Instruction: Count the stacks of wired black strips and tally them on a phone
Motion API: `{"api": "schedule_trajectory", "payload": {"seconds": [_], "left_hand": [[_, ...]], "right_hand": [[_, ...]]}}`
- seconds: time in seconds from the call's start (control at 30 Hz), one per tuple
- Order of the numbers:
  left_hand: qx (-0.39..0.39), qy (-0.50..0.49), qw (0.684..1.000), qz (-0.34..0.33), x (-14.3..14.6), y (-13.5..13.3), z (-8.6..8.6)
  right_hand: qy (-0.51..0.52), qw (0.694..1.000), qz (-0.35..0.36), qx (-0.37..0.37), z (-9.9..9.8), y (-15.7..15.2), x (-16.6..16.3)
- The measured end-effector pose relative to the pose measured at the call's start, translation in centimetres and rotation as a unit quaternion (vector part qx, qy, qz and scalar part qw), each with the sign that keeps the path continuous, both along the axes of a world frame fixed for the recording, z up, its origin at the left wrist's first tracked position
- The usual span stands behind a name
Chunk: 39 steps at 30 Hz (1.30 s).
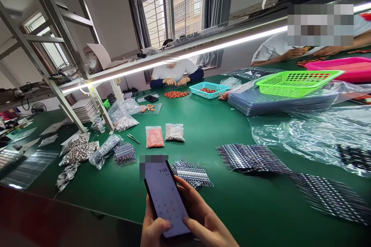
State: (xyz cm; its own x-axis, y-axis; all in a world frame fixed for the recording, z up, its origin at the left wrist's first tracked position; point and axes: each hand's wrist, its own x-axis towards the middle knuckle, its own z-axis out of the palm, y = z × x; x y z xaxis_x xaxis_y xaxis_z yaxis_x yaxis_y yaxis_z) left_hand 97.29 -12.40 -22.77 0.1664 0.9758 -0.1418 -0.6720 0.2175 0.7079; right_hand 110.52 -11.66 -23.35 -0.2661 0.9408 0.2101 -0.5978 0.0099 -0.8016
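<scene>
Both my hands hold a smartphone [165, 197] upright near the front of the green table. Its screen shows a calculator with 7×32. My left hand [152, 225] grips the lower left side, the thumb over the keys. Around the right side wraps my right hand [203, 216], its thumb at the lower right of the screen. Just behind the phone lies a small stack of striped strips with thin wire ends [191, 173], partly covered by my right hand and the phone. Farther back lie a bag of pinkish-orange small parts [154, 137] and a bag of greyish small parts [174, 132].
Longer rows of wired strips [252, 157] spread to the right, beside clear plastic sheeting [292, 131]. A green basket [301, 85] rests on stacked clear trays [246, 104]. Tweezers [133, 138] and bagged parts [79, 152] lie left. Co-workers [174, 71] sit across, below a lamp-lit shelf.
</scene>
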Motion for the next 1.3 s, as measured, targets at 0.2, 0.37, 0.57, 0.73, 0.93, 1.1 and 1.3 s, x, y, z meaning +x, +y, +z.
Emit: {"api": "schedule_trajectory", "payload": {"seconds": [0.2,0.37,0.57,0.73,0.93,1.1,1.3], "left_hand": [[-0.007,0.005,1.0,0.001,0.1,0.0,0.2],[0.001,-0.009,1.0,-0.003,0.3,0.0,0.6],[-0.009,-0.001,1.0,0.004,0.3,-0.1,0.6],[0.006,-0.007,1.0,-0.007,0.3,0.0,0.8],[0.003,0.009,1.0,0.009,0.4,-0.2,1.1],[-0.006,-0.008,1.0,-0.001,0.5,-0.2,1.0],[-0.02,-0.009,1.0,0.013,0.6,-0.2,1.0]], "right_hand": [[0.004,1.0,0.001,0.004,0.0,0.1,0.1],[0.004,1.0,0.003,0.011,0.0,0.1,0.3],[-0.009,1.0,0.002,0.008,-0.1,0.1,0.3],[-0.008,1.0,-0.002,0.01,-0.2,0.1,0.3],[0.01,1.0,0.007,-0.001,-0.2,0.0,0.2],[0.017,1.0,0.01,-0.006,-0.6,-0.1,0.1],[0.022,1.0,0.017,-0.013,-0.4,-0.1,0.1]]}}
